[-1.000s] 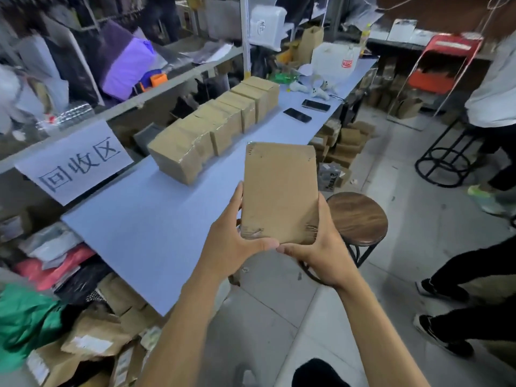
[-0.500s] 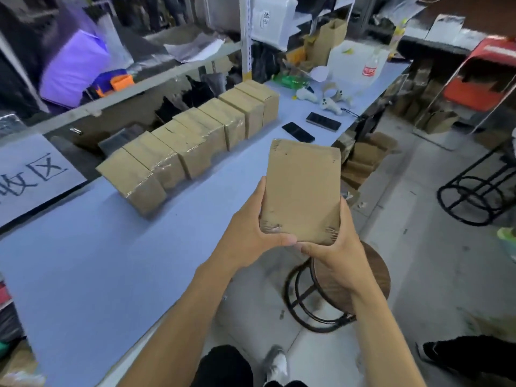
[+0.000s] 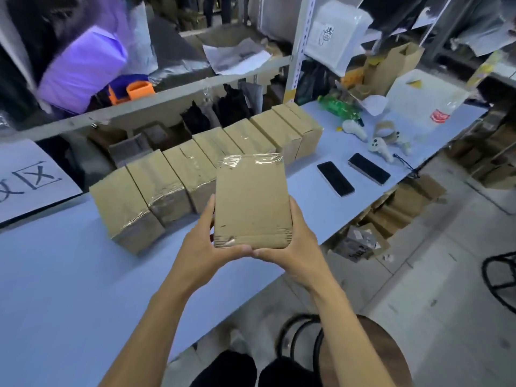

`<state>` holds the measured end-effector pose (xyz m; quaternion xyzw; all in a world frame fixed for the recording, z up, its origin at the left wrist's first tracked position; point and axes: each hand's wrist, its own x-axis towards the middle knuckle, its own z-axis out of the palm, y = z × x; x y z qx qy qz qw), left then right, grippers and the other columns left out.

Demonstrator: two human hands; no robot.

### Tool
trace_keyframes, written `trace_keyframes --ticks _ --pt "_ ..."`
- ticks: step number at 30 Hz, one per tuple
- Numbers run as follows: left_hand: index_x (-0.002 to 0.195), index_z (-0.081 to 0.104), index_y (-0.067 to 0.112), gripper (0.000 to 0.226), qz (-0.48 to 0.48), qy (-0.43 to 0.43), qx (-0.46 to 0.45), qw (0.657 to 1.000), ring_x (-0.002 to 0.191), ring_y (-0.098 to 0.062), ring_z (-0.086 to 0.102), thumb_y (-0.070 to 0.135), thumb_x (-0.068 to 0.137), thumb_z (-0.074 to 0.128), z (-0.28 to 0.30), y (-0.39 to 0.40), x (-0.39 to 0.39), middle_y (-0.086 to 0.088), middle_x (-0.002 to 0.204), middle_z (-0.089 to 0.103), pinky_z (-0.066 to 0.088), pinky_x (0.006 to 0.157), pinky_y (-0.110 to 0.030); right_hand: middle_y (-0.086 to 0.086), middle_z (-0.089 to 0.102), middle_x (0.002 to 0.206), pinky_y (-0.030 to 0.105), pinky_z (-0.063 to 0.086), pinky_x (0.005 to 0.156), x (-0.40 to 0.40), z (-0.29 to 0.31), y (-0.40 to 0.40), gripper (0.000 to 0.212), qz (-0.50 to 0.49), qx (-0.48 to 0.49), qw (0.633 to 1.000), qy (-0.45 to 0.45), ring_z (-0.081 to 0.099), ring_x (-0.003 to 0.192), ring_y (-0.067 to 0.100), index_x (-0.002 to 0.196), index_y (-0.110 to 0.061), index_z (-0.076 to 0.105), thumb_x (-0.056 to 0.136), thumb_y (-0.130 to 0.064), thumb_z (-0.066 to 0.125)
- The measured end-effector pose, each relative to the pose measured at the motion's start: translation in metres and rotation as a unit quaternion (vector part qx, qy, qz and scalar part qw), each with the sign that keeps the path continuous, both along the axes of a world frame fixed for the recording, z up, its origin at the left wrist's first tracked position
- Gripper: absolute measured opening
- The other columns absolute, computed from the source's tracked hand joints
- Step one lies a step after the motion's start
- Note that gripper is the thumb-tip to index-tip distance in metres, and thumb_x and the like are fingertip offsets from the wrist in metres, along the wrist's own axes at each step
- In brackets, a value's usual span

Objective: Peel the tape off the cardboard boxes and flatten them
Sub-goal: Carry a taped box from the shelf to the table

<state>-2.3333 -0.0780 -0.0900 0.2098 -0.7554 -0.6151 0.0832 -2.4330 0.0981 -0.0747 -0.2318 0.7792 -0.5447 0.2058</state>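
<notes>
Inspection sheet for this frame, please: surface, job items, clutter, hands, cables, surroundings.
Surface: pale blue table.
Job's things: taped box held up; row of taped boxes on the table.
Clutter: two phones, tape roll, green bottle.
Hands: left hand and right hand each have a grip on the held box's near end.
Cables: nothing seen.
Surroundings: shelf, stool, cardboard under the table.

A pale blue table (image 3: 69, 289) carried a row of taped cardboard boxes (image 3: 201, 174) set side by side. Near them lay two dark phones (image 3: 353, 174), well apart from the boxes; beyond lay a tape roll (image 3: 386, 132), a green bottle (image 3: 339, 108) and a white box (image 3: 424, 101).
</notes>
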Motion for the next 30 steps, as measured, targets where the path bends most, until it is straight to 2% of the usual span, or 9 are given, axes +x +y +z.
trace_keyframes --ticks 3,6,9,14,18,21,24,28,30 --pt "0.151 0.028 0.051 0.112 0.003 0.023 -0.004 1.000 0.127 0.000 0.054 0.041 0.058 0.090 0.005 -0.011 -0.035 0.027 0.138 0.055 0.050 0.104 -0.044 -0.044 0.057 0.112 0.005 0.047 0.077 -0.036 0.006 -0.012 0.094 0.015 0.003 1.000 0.010 0.056 0.107 -0.017 0.111 -0.078 0.030 0.069 -0.021 0.093" --pt "0.153 0.027 0.047 0.114 0.030 0.037 0.017 0.999 0.128 0.002 0.053 0.034 0.061 0.092 0.007 -0.015 -0.061 0.028 0.139 0.055 0.050 0.103 -0.039 -0.037 0.061 0.116 0.009 0.050 0.079 -0.067 0.013 -0.020 0.094 0.020 0.004 1.000 0.010 0.060 0.109 -0.011 0.122 -0.067 0.034 0.068 -0.018 0.094" --pt "0.153 0.027 0.049 0.114 0.060 0.036 0.026 0.997 0.128 0.003 0.052 0.038 0.061 0.092 0.003 -0.020 -0.079 0.029 0.138 0.054 0.050 0.099 -0.032 -0.030 0.061 0.125 0.018 0.053 0.088 -0.096 0.013 -0.033 0.100 0.054 0.009 0.998 0.011 0.059 0.118 -0.005 0.138 -0.056 0.034 0.066 -0.025 0.095" --pt "0.155 0.026 0.046 0.116 0.137 0.020 0.024 0.990 0.126 0.005 0.053 0.037 0.060 0.093 -0.006 -0.024 -0.104 0.030 0.138 0.054 0.051 0.099 -0.025 -0.016 0.051 0.143 0.035 0.050 0.103 -0.143 0.001 -0.058 0.111 0.123 0.001 0.992 0.014 0.050 0.132 0.004 0.145 -0.053 0.031 0.058 -0.041 0.097" --pt "0.154 0.027 0.047 0.120 0.209 0.011 -0.017 0.978 0.125 0.001 0.054 0.046 0.054 0.093 -0.008 -0.021 -0.124 0.026 0.136 0.057 0.052 0.102 -0.032 -0.015 0.051 0.141 0.042 0.052 0.103 -0.186 -0.014 -0.071 0.102 0.198 -0.017 0.980 0.020 0.052 0.131 0.006 0.136 -0.063 0.033 0.054 -0.048 0.093" --pt "0.155 0.026 0.045 0.120 0.280 0.013 -0.071 0.957 0.122 0.002 0.056 0.055 0.053 0.090 -0.008 -0.010 -0.132 0.025 0.134 0.058 0.051 0.101 -0.030 -0.012 0.056 0.139 0.046 0.053 0.100 -0.214 -0.025 -0.085 0.103 0.265 -0.040 0.963 0.024 0.055 0.129 0.011 0.145 -0.040 0.038 0.059 -0.036 0.093" --pt "0.157 0.023 0.040 0.123 0.333 0.021 -0.098 0.938 0.124 0.000 0.056 0.062 0.055 0.088 -0.013 0.006 -0.127 0.021 0.139 0.056 0.051 0.102 -0.031 -0.011 0.057 0.138 0.039 0.053 0.103 -0.222 -0.030 -0.097 0.105 0.329 -0.062 0.942 0.037 0.056 0.128 0.007 0.149 -0.026 0.037 0.061 -0.034 0.094" --pt "0.157 0.026 0.037 0.117 0.410 0.027 -0.119 0.904 0.115 0.012 0.056 0.053 0.057 0.085 -0.016 0.028 -0.100 0.026 0.130 0.059 0.048 0.087 -0.007 -0.020 0.056 0.134 0.023 0.051 0.099 -0.197 -0.045 -0.106 0.103 0.382 -0.110 0.917 0.024 0.055 0.125 -0.001 0.147 -0.027 0.038 0.060 -0.033 0.094" --pt "0.155 0.029 0.039 0.114 0.435 0.027 -0.139 0.889 0.114 0.013 0.056 0.052 0.057 0.085 -0.024 0.039 -0.081 0.028 0.127 0.060 0.048 0.086 -0.006 -0.020 0.056 0.133 0.017 0.050 0.095 -0.175 -0.058 -0.107 0.099 0.411 -0.138 0.901 0.020 0.055 0.124 -0.002 0.145 -0.027 0.039 0.061 -0.029 0.091"
